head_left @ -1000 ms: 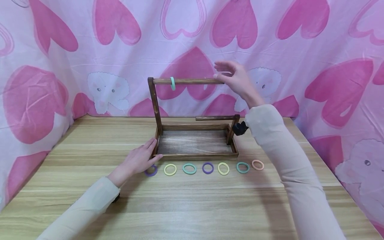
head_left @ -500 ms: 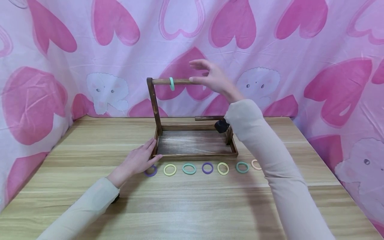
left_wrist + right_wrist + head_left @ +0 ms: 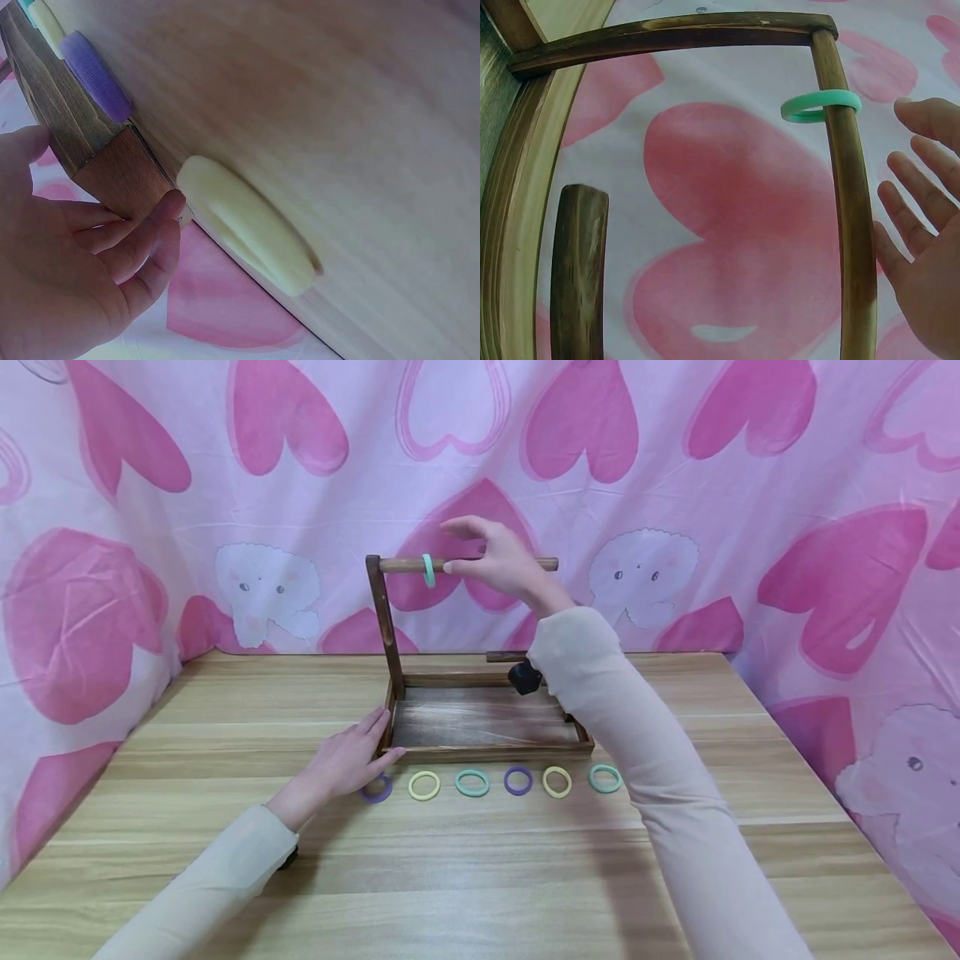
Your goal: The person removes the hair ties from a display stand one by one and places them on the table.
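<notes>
A dark wooden stand [image 3: 386,635] with a tray base stands on the table. On its upper rod [image 3: 408,564] hangs a mint green hair tie [image 3: 428,571], a little right of the upright. My right hand [image 3: 498,556] hovers beside that rod, right of the tie, with loosely bent fingers and nothing held. In the right wrist view its fingers [image 3: 915,191] lie alongside the rod; touching cannot be told. My left hand [image 3: 345,756] rests at the tray's front left corner, thumb along the front and extended fingers on the left side. A purple hair tie [image 3: 377,788] lies partly under it.
In front of the tray [image 3: 487,752] lies a row of hair ties, including yellow [image 3: 424,786], green [image 3: 472,782], purple [image 3: 518,781], yellow [image 3: 557,782] and green [image 3: 605,778]. A lower rod [image 3: 506,657] sits behind my right wrist. A pink heart-patterned curtain [image 3: 292,418] hangs behind the table.
My right hand has moved left along the upper rod, from its free end toward the mint green hair tie. My sleeve now covers the peach hair tie. My left hand stays put.
</notes>
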A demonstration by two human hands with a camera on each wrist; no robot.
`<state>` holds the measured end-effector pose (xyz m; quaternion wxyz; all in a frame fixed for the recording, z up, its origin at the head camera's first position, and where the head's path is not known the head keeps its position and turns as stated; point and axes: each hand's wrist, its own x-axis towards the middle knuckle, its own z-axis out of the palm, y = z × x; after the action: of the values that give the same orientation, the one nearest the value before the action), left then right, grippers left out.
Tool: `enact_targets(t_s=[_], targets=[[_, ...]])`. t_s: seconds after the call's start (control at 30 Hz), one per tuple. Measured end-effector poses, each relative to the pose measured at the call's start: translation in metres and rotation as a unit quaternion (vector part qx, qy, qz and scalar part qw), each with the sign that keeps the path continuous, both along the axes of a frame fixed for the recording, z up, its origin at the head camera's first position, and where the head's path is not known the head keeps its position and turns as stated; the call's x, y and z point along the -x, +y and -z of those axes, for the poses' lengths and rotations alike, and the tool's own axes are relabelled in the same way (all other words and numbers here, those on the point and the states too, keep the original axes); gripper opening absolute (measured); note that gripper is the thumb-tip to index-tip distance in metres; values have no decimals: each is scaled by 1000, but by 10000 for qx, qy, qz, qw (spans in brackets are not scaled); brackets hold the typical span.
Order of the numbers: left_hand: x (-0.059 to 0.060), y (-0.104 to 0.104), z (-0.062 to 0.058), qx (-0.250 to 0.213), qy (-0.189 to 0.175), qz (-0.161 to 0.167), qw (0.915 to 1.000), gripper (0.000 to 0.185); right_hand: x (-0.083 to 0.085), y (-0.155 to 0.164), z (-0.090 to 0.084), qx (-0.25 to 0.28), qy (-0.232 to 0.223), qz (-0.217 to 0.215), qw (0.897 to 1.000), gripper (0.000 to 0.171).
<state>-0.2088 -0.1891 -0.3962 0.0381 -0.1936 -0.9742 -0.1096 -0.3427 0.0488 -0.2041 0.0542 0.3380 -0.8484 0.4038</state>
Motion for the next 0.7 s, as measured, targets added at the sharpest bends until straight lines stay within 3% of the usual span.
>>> enact_targets(t_s=[0.43,0.7], targets=[[1,0,1,-6,27,38,10000,70,4,-17,4,-283,-165,38,9995,53],[1,-1,2,-6,59,50,10000,71,4,-25,7,-653,265,-2,9975,55]])
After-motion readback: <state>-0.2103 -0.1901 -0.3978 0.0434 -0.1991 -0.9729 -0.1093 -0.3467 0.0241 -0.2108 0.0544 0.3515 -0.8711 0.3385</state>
